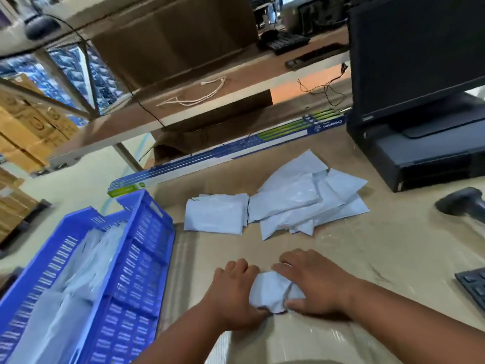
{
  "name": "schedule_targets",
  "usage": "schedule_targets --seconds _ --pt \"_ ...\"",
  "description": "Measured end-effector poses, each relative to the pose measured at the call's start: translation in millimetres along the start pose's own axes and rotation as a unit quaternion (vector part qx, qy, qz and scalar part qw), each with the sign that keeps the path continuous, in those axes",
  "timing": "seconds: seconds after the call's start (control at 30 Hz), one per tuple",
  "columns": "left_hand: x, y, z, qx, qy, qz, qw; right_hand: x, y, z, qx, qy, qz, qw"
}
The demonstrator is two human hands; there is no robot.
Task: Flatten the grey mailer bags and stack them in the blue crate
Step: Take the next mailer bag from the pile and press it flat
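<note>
Near the front edge of the desk (341,245), a crumpled grey bag (273,291) is gripped from both sides: the left hand (233,290) holds its left edge with curled fingers, the right hand (312,282) pinches its right side. More bags (296,200) are piled farther back, and the blue crate (141,258) at the left already holds several. If creases are pressed down rather than smoothed out, the bag may spring back and unsettle the stack. Much of the bag is hidden under the hands, and the crate's contents are blurred.
</note>
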State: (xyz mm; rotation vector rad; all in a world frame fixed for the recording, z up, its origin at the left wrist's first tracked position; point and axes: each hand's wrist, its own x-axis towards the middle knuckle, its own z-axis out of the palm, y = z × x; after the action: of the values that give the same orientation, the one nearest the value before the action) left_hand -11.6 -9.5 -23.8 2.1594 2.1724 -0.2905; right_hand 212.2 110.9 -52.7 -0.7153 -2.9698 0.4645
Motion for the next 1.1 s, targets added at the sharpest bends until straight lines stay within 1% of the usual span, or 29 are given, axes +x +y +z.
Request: schedule_targets --seconds 0.07,0.2,0.27,0.37,0.57,0.63,0.73,0.83,0.93,1.0,1.1 --pt "-22 0 11 -0.017 0.02 -0.004 1.0 -9 -10 7 -0.01 -0.007 -0.004 1.0" --pt "-59 -7 33 -0.028 0.064 0.022 0.997 -23 -30 22 -0.015 -0.031 -0.001 0.999" --pt "-74 -8 45 -0.033 0.056 0.027 0.998 -30 -40 36 -0.018 -0.048 -0.003 0.999" --pt "-92 -11 63 -0.047 0.025 0.001 0.999 -39 -52 52 -0.028 -0.041 0.004 0.999" --pt "-98 -17 73 -0.088 0.047 -0.003 0.995 -45 -50 47 -0.064 -0.064 0.02 0.996" --pt "-98 -19 75 -0.08 0.059 -0.002 0.995 -49 -46 44 -0.055 -0.06 0.038 0.996" --pt "-96 -16 67 -0.091 0.098 0.001 0.991 -56 -40 28 -0.026 -0.029 0.107 0.994" --pt "-86 1 56 -0.099 0.141 0.029 0.985 -58 -34 18 -0.031 -0.002 0.16 0.987" --pt "-68 32 49 -0.111 0.16 0.067 0.978 -55 -35 18 -0.047 0.018 0.169 0.984" --pt "-55 53 47 -0.109 0.15 0.072 0.98 -52 -40 20 -0.055 0.02 0.165 0.985" --pt "-42 74 53 -0.095 0.114 0.052 0.988 -51 -46 35 -0.069 0.022 0.145 0.987"
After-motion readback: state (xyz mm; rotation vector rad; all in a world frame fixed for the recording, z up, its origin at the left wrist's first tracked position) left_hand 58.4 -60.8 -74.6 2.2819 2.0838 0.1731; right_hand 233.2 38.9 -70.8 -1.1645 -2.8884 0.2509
